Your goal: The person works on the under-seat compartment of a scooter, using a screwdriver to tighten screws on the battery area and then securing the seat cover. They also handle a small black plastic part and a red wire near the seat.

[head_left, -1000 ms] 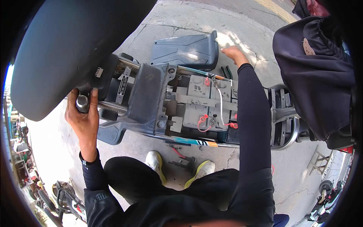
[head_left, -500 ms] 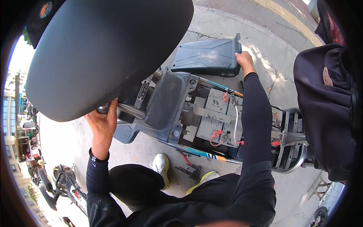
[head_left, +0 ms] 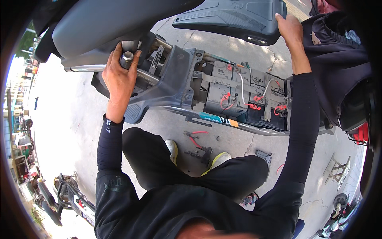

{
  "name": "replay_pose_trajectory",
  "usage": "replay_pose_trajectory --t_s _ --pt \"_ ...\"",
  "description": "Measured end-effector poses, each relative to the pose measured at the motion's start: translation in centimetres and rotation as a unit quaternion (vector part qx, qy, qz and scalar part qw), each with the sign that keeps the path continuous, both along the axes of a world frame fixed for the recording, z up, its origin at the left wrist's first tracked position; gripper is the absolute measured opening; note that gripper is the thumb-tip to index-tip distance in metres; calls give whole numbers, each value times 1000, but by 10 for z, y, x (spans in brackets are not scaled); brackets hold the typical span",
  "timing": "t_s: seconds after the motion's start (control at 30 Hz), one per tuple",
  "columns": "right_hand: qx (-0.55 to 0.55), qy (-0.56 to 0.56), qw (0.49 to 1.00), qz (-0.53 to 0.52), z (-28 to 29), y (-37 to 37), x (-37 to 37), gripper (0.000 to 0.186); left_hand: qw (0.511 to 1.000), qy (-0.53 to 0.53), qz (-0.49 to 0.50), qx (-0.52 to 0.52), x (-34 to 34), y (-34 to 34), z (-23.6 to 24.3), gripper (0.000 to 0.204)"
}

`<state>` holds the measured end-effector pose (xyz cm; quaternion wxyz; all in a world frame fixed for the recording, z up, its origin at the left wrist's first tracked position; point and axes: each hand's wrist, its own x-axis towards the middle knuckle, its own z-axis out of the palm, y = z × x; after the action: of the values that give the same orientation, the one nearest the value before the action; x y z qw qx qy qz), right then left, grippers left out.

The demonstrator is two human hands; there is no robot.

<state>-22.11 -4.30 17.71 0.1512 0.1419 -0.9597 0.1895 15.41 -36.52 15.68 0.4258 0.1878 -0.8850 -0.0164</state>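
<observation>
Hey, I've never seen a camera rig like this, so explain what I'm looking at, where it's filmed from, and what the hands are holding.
There's no robot here, just a person's bare hands. Every picture comes from a wide fisheye camera worn on the head, looking down, so straight edges bend near the rim. The left hand is wrapped around a metal cylinder below a dark seat. The right hand grips one end of a grey panel. Between them is an opened vehicle frame with wired batteries inside. On the pale ground lie red-handled pliers.
</observation>
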Motion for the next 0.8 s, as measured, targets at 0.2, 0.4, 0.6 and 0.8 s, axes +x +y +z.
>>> replay_pose_trajectory --t_s 0.2,0.4,0.6,0.8 --pt "-95 -23 995 2 53 85 63 53 1000 14 -16 -1 1 0 2 52" --pt "-211 -89 972 -61 57 151 132 46 996 68 -44 46 18 38 -16 48" --pt "-225 -74 967 -94 46 203 200 43 971 0 -179 158 20 85 -43 48" --pt "-246 -120 956 -106 58 202 238 40 890 -107 -211 391 19 90 -59 51"
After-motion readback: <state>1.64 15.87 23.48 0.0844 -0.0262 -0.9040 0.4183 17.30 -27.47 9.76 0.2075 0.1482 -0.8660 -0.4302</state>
